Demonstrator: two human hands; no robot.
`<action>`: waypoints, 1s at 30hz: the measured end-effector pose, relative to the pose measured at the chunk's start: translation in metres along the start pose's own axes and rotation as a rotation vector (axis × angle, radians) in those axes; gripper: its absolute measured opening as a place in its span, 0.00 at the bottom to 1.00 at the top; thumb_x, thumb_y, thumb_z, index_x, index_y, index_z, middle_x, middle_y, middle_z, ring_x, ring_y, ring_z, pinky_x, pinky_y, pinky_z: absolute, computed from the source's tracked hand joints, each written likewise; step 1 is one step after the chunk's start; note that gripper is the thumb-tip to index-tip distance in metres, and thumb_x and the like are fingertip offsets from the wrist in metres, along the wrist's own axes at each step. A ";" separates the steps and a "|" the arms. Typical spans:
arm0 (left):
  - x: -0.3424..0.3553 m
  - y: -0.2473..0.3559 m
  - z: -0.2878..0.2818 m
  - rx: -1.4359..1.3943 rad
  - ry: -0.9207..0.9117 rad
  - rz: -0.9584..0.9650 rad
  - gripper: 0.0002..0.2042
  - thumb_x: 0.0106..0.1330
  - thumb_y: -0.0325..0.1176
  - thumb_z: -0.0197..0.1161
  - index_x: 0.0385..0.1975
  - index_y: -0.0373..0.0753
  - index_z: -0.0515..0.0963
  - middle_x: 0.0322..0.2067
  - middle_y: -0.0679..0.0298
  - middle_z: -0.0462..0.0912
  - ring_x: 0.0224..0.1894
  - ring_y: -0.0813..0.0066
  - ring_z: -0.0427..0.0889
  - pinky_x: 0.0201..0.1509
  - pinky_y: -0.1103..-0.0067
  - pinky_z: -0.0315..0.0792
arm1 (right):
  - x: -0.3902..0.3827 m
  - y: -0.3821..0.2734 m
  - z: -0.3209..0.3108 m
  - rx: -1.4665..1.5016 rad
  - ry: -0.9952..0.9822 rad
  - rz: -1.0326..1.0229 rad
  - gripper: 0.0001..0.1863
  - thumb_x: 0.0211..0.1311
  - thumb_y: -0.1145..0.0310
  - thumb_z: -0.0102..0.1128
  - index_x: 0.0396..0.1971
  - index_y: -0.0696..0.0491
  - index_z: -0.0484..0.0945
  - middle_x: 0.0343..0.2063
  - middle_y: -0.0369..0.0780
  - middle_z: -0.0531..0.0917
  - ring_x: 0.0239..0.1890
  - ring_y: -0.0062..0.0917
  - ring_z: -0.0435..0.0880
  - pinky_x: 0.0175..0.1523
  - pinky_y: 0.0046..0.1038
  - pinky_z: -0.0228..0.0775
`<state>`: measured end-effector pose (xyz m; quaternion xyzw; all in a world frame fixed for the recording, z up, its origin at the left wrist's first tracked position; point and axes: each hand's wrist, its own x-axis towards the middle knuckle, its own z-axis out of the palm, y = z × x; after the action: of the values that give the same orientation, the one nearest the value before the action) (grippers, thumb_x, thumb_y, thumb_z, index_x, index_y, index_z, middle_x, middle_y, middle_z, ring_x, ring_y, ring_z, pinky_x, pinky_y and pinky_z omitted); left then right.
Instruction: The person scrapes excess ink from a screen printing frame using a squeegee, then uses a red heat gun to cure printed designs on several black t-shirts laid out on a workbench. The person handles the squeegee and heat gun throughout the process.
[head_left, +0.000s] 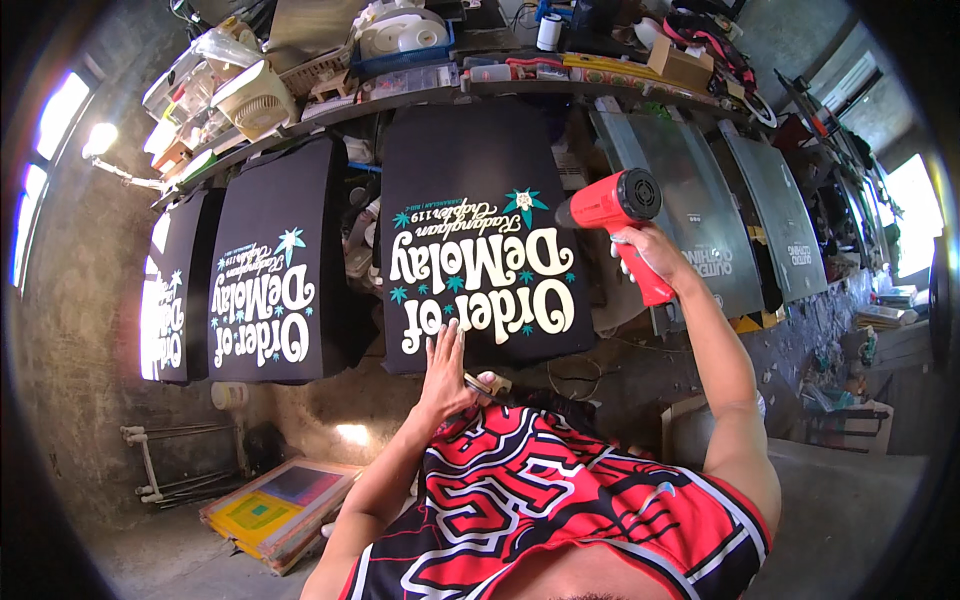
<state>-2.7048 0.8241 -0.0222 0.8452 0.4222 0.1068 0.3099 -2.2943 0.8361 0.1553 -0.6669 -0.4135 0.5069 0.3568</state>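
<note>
My right hand (645, 250) is wrapped round the handle of a red heat gun (612, 203) with a dark nozzle and a black vented rear. The nozzle points left, over the right edge of a black printed shirt (470, 150) stretched on a board. White lettering and teal leaf shapes cover the shirt's near half, upside down from where I stand. My left hand (447, 365) rests its outstretched fingers on the lower edge of the print. By its thumb is a small pale and dark object (485, 387) I cannot make out.
Two more boards with black printed shirts (265, 270) stand to the left. Glassy grey printed panels (690, 220) lie to the right. Behind runs a cluttered shelf with a blue basket (405, 50) and a beige bin (255, 100). A framed screen (285, 512) leans low at left.
</note>
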 end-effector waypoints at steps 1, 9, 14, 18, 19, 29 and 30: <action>0.001 0.000 0.001 0.005 -0.001 0.004 0.54 0.62 0.68 0.60 0.73 0.24 0.54 0.77 0.42 0.47 0.80 0.43 0.43 0.81 0.51 0.36 | -0.001 0.001 -0.003 -0.005 -0.024 0.079 0.19 0.63 0.54 0.59 0.44 0.55 0.79 0.30 0.38 0.82 0.25 0.22 0.81 0.27 0.28 0.74; 0.006 0.003 0.005 0.003 -0.026 -0.002 0.54 0.62 0.68 0.61 0.73 0.24 0.54 0.76 0.41 0.48 0.80 0.45 0.43 0.81 0.51 0.35 | -0.030 0.012 -0.017 0.008 -0.093 0.170 0.18 0.63 0.56 0.59 0.45 0.55 0.79 0.31 0.39 0.84 0.25 0.23 0.81 0.28 0.28 0.75; 0.009 0.004 0.008 0.024 -0.025 0.013 0.50 0.63 0.62 0.63 0.74 0.27 0.54 0.76 0.42 0.50 0.80 0.45 0.43 0.80 0.51 0.36 | -0.069 0.007 -0.008 -0.023 -0.203 0.265 0.16 0.62 0.60 0.61 0.43 0.55 0.82 0.31 0.40 0.85 0.23 0.23 0.81 0.29 0.29 0.76; 0.009 0.004 0.007 0.046 -0.003 0.028 0.50 0.63 0.62 0.63 0.73 0.26 0.55 0.76 0.41 0.50 0.80 0.45 0.43 0.80 0.51 0.36 | -0.094 0.010 -0.017 -0.050 -0.292 0.333 0.17 0.62 0.61 0.63 0.46 0.55 0.82 0.32 0.40 0.86 0.25 0.24 0.83 0.29 0.29 0.76; 0.009 0.004 0.006 0.047 -0.007 0.026 0.50 0.63 0.62 0.63 0.73 0.26 0.55 0.76 0.41 0.50 0.80 0.45 0.43 0.80 0.51 0.36 | -0.096 0.010 -0.021 -0.077 -0.235 0.360 0.17 0.61 0.59 0.64 0.45 0.55 0.81 0.32 0.40 0.86 0.26 0.23 0.83 0.28 0.28 0.75; 0.004 0.005 0.000 0.076 0.014 0.009 0.54 0.62 0.67 0.61 0.73 0.23 0.54 0.76 0.40 0.50 0.80 0.44 0.45 0.80 0.51 0.37 | -0.111 0.020 -0.006 -0.096 -0.274 0.259 0.16 0.60 0.61 0.65 0.43 0.57 0.82 0.31 0.40 0.86 0.26 0.25 0.84 0.29 0.30 0.77; 0.002 0.005 0.000 0.076 0.023 0.004 0.54 0.62 0.66 0.62 0.73 0.23 0.54 0.76 0.40 0.50 0.80 0.44 0.45 0.80 0.50 0.37 | -0.105 0.019 -0.004 -0.129 -0.188 0.224 0.16 0.60 0.61 0.65 0.43 0.56 0.82 0.30 0.40 0.86 0.26 0.25 0.84 0.29 0.30 0.77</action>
<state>-2.7004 0.8236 -0.0193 0.8560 0.4277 0.1008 0.2725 -2.3022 0.7320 0.1789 -0.6801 -0.3997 0.5760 0.2143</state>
